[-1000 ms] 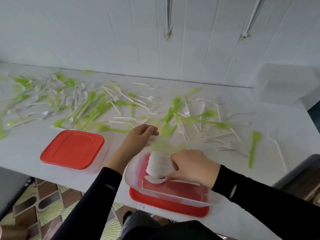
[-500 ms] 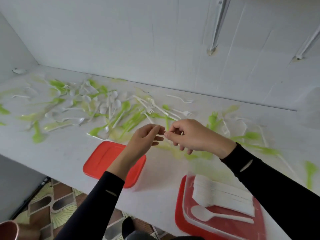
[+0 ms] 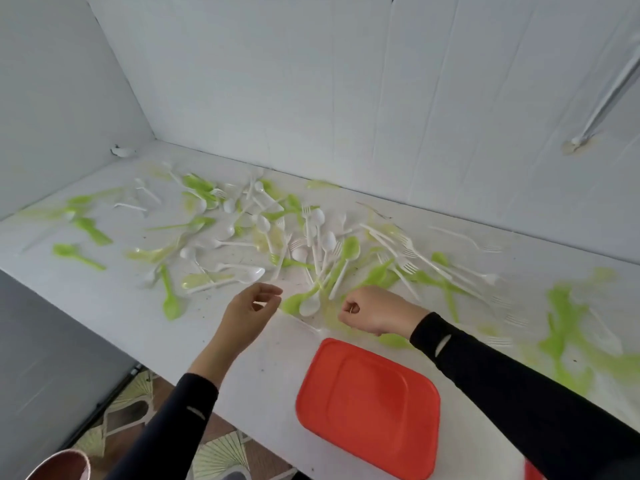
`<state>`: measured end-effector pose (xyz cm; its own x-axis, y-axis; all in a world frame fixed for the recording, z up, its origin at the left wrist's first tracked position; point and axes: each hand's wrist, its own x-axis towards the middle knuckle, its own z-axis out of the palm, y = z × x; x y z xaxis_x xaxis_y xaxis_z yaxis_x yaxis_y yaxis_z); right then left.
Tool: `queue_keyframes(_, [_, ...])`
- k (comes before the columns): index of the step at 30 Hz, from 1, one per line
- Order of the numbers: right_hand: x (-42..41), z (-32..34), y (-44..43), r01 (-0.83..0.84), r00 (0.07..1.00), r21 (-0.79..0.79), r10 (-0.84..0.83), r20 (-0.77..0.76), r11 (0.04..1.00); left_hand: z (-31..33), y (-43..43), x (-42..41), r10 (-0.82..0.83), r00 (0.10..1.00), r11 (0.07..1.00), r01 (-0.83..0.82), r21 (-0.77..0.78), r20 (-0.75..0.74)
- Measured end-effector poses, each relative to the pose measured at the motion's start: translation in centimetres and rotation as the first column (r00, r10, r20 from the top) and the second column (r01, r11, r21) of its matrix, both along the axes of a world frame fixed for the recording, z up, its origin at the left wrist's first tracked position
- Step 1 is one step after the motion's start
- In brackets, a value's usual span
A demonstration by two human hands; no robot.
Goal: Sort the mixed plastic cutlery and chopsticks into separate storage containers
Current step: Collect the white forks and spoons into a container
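Green and white plastic spoons and forks (image 3: pixel 311 244) lie scattered over the white table (image 3: pixel 104 299). My left hand (image 3: pixel 251 315) hovers near the pile's front edge with thumb and forefinger almost meeting. A thin white handle (image 3: pixel 301 322) starts at those fingertips; whether they pinch it is unclear. My right hand (image 3: pixel 374 310) is a closed fist just right of a white spoon (image 3: pixel 310 304), and a small pale tip shows in the fist's opening. A container with a red lid (image 3: pixel 367 407) sits at the table's front edge, below my right hand.
Blurred green cutlery (image 3: pixel 568 327) lies to the right. A corner of a second red lid (image 3: pixel 531 472) shows at the bottom edge. White walls close in the table behind and on the left. Patterned floor (image 3: pixel 131 420) and a pinkish round object (image 3: pixel 59 465) lie below left.
The view has swung left, so the open container with stacked white spoons has left the frame. My hands, which met half a second ago, have parted; the right has closed into a fist.
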<state>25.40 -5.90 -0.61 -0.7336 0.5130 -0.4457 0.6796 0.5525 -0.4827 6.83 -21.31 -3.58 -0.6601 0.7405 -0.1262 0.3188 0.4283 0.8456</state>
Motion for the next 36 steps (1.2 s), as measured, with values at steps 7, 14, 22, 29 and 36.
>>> queue_keyframes(7, [-4.4, -2.7, -1.3, 0.05, 0.991, 0.145, -0.067, 0.115, 0.988, -2.4, 3.1, -0.3, -0.171, 0.903, 0.977, 0.103, -0.189, -0.393])
queue_keyframes(14, [-5.1, -3.0, 1.3, 0.342, 0.94, 0.175, -0.336, -0.067, 0.923, -3.6, 5.3, -2.3, -0.377, 0.823, 0.895, 0.206, -0.395, -0.425])
queue_keyframes(22, [-7.2, -3.6, 3.9, 0.471, 0.882, 0.312, -0.446, -0.151, 0.825, -0.2, 7.0, -7.7, -0.107, 0.989, 0.985, 0.119, 0.123, -0.106])
queue_keyframes(29, [-6.8, -3.5, 5.6, 0.454, 0.885, 0.247, -0.466, -0.012, 0.856, 3.2, 10.7, -10.0, -0.102, 0.787, 0.909, -0.176, 0.379, 0.609])
queue_keyframes(36, [-3.6, -2.7, 7.6, 0.465, 0.87, 0.22, -0.488, 0.064, 0.858, -0.6, 14.7, -9.4, -0.302, 0.94, 0.943, 0.27, -0.194, -0.161])
